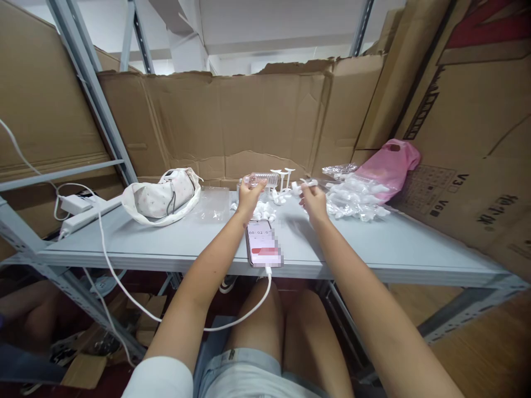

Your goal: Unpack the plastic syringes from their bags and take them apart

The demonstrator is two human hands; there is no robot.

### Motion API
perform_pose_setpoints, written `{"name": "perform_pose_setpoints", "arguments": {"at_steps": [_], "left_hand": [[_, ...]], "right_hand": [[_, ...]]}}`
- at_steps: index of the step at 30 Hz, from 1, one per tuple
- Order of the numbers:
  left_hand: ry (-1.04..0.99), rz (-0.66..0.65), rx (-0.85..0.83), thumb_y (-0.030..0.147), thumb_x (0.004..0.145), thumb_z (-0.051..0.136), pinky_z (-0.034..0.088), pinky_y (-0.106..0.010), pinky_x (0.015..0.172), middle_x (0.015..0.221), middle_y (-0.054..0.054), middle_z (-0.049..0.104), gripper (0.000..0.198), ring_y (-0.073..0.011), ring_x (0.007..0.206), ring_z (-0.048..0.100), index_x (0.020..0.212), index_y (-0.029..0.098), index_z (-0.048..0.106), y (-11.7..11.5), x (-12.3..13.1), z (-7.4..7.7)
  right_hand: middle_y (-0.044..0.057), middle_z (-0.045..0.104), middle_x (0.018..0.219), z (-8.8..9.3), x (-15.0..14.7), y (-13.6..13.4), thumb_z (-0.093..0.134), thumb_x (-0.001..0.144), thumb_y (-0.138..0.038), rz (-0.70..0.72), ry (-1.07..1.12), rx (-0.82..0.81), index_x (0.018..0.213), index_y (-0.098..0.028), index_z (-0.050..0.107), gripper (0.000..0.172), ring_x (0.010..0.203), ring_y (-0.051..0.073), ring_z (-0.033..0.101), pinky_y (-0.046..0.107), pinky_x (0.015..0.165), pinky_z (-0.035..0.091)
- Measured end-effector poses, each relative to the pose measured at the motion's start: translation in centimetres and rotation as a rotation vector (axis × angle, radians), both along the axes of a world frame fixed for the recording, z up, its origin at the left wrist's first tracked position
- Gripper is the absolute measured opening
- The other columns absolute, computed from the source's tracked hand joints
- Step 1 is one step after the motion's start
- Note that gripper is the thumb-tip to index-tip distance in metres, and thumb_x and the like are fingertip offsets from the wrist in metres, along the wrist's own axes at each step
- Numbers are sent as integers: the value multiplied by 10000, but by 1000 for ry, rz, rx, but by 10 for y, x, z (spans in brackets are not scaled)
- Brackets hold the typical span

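Note:
My left hand (250,194) is closed around a clear ribbed plastic bottle (269,179), which lies sideways in the fingers. Between the fingertips of my right hand (313,199) is a small white plastic part (307,183); its exact kind is too small to make out. Two white T-shaped plastic pieces (284,178) stand upright on the table between the hands. Below my left hand lies a heap of small white plastic parts (264,210), partly hidden by the wrist. Right of my right hand spreads a pile of clear plastic bags (357,194) with white pieces in them.
A phone (262,243) showing a timer lies at the front edge of the grey table (357,249), its white cable (265,293) hanging down. A white fabric pouch (166,194) and power strip (91,215) are left; a pink bag (390,166) is right. Cardboard (232,116) walls the back.

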State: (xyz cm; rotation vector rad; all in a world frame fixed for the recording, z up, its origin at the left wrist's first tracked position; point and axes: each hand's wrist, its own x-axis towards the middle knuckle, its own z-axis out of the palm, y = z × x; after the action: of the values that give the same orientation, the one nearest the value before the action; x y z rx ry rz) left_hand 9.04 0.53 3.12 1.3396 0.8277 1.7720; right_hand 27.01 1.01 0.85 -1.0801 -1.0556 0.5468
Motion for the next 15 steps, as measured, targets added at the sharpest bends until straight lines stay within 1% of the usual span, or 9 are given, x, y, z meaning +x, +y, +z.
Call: {"name": "perform_pose_setpoints", "arguments": {"at_steps": [2, 5, 8, 11, 13, 15], "left_hand": [[32, 24, 7, 290, 714, 718, 456, -309, 881, 1149, -89, 607, 439, -167, 995, 591, 1103, 177, 550, 6, 0, -5], [78, 38, 36, 279, 710, 721, 450, -298, 892, 1173, -84, 598, 420, -162, 1018, 580, 1077, 178, 544, 14, 1, -11], [107, 49, 39, 278, 719, 715, 451, -288, 885, 1150, -79, 607, 415, -158, 1011, 583, 1080, 178, 535, 16, 2, -13], [129, 68, 31, 271, 726, 708, 451, -268, 869, 1138, -77, 607, 413, -151, 992, 585, 1084, 175, 527, 14, 1, -11], [168, 95, 30, 274, 734, 702, 452, -258, 844, 1109, -66, 610, 414, -136, 940, 588, 1094, 182, 519, 13, 0, -11], [242, 128, 25, 291, 748, 692, 455, -253, 799, 1054, -47, 618, 449, -115, 842, 586, 1139, 201, 491, 12, -1, -12]], "right_hand": [[-18, 543, 673, -5, -3, 3, 567, 769, -501, -22, -211, 58, 703, -188, 546, 321, 563, 104, 485, 239, 555, 392], [-6, 544, 716, -10, -2, 8, 521, 791, -514, -84, -372, 127, 725, -185, 555, 337, 634, 127, 488, 272, 632, 412], [-2, 517, 715, -10, 1, 11, 514, 800, -467, -180, -459, 171, 708, -183, 540, 301, 656, 136, 470, 289, 676, 404], [0, 495, 704, -9, 3, 11, 537, 786, -412, -213, -529, 187, 701, -183, 535, 244, 663, 146, 456, 293, 679, 386], [3, 491, 705, -9, 3, 11, 532, 790, -407, -222, -533, 192, 708, -183, 537, 239, 658, 149, 451, 295, 676, 381], [13, 502, 729, -8, 4, 10, 513, 805, -416, -260, -499, 203, 722, -181, 543, 251, 668, 154, 455, 298, 684, 383]]}}
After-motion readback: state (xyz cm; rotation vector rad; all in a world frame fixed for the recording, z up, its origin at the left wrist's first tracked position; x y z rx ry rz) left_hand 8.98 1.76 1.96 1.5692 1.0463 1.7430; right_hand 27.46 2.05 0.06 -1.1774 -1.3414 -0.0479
